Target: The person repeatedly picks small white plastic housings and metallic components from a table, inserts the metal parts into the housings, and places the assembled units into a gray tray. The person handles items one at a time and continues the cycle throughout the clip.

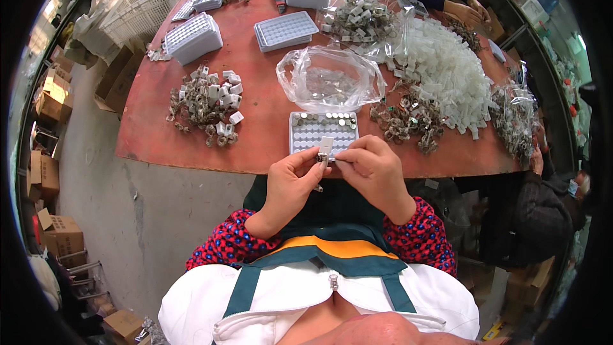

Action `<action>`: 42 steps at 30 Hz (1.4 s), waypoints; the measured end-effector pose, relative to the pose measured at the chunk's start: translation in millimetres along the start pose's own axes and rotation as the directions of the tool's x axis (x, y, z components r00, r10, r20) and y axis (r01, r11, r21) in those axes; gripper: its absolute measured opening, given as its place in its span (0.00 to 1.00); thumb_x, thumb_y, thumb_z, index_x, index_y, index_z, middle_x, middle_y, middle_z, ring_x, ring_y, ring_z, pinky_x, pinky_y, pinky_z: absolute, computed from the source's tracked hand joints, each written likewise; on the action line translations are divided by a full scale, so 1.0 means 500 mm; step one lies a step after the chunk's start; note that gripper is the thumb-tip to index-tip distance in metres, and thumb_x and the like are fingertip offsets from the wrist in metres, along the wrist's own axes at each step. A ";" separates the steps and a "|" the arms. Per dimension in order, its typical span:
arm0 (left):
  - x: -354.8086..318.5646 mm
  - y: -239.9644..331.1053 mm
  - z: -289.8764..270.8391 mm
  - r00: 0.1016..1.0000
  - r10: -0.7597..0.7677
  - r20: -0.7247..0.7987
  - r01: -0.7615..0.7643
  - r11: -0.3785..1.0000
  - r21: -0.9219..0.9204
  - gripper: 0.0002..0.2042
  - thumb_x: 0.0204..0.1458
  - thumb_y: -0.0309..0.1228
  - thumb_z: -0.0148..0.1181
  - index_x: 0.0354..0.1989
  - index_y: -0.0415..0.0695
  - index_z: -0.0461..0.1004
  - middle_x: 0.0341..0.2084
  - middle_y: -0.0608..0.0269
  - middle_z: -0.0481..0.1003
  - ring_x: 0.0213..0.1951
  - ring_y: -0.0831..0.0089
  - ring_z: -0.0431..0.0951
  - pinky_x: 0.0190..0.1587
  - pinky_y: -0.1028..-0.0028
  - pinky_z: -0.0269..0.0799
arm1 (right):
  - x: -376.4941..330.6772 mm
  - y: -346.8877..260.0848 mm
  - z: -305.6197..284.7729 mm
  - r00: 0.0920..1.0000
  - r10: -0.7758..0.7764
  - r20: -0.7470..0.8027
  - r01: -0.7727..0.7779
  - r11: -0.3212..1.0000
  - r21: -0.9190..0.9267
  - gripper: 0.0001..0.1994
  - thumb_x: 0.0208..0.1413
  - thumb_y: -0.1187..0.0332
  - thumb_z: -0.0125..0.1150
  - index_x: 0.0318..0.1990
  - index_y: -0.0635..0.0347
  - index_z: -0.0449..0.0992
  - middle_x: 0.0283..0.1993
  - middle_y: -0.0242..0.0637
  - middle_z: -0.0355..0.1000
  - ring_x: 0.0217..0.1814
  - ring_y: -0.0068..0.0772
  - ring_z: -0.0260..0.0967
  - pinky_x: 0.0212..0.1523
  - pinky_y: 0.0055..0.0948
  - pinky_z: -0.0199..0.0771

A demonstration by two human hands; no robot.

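My left hand [290, 182] pinches a small white plastic case [326, 144] upright, with a grey-brown coiled piece hanging from it between the fingers. Close beside it, my right hand [375, 167] has thumb and fingertips pressed together near the case's lower end. Whatever lies between those fingertips is too small to make out. Just beyond both hands sits a white tray [292, 135] of round pockets, and several silver discs [338, 117] show in its far rows. The hands cover part of its near edge.
Behind the tray lies an open clear bag [294, 83]. White cases with coiled straps [207, 102] are heaped left; more straps [412, 118] and translucent pieces [440, 57] lie right. Tray stacks [195, 38] stand farther back. Another person's hands [469, 13] work at far right.
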State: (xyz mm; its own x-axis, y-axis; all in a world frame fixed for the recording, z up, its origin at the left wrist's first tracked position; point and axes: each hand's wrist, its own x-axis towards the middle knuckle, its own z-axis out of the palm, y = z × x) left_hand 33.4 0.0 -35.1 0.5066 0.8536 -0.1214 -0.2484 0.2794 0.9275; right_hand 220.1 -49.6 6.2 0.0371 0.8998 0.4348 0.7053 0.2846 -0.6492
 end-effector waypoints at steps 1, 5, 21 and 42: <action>0.000 0.000 0.003 1.000 0.012 0.008 -0.012 1.000 -0.003 0.18 0.62 0.21 0.59 0.58 0.27 0.71 0.46 0.53 0.80 0.45 0.72 0.82 0.49 0.76 0.79 | 0.002 -0.008 0.005 0.996 -0.085 -0.014 0.084 0.995 -0.045 0.08 0.46 0.75 0.72 0.35 0.58 0.83 0.35 0.34 0.73 0.35 0.34 0.74 0.33 0.31 0.75; -0.005 0.002 0.009 0.999 0.046 0.015 -0.046 0.999 -0.003 0.19 0.62 0.21 0.57 0.60 0.27 0.69 0.45 0.53 0.80 0.45 0.73 0.82 0.45 0.78 0.78 | 0.008 -0.026 0.015 0.986 -0.164 -0.037 0.152 0.964 -0.219 0.07 0.46 0.72 0.71 0.34 0.55 0.81 0.35 0.31 0.72 0.38 0.34 0.73 0.36 0.33 0.75; 0.001 0.004 -0.005 0.999 -0.037 0.019 0.038 0.997 -0.062 0.16 0.61 0.23 0.60 0.56 0.30 0.74 0.47 0.55 0.79 0.44 0.74 0.81 0.49 0.75 0.80 | 0.029 -0.006 0.008 0.949 0.309 0.061 -0.309 0.881 0.357 0.10 0.56 0.73 0.65 0.44 0.65 0.80 0.36 0.33 0.73 0.34 0.19 0.70 0.30 0.22 0.70; -0.019 -0.004 -0.001 0.945 0.304 0.117 -0.303 0.953 -0.033 0.19 0.61 0.23 0.61 0.60 0.32 0.70 0.48 0.58 0.77 0.49 0.75 0.77 0.52 0.77 0.77 | 0.012 -0.038 -0.014 0.917 -0.392 0.069 0.398 0.910 -0.117 0.17 0.47 0.73 0.71 0.48 0.59 0.81 0.43 0.33 0.76 0.41 0.34 0.77 0.39 0.33 0.78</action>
State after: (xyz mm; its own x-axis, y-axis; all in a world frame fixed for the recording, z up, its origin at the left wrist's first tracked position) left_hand 28.8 -8.5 -36.1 0.4998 0.8406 0.2088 -0.4171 0.0223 0.9086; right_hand 211.7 -51.7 25.6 -0.2914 0.7362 0.6108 0.7392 0.5785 -0.3447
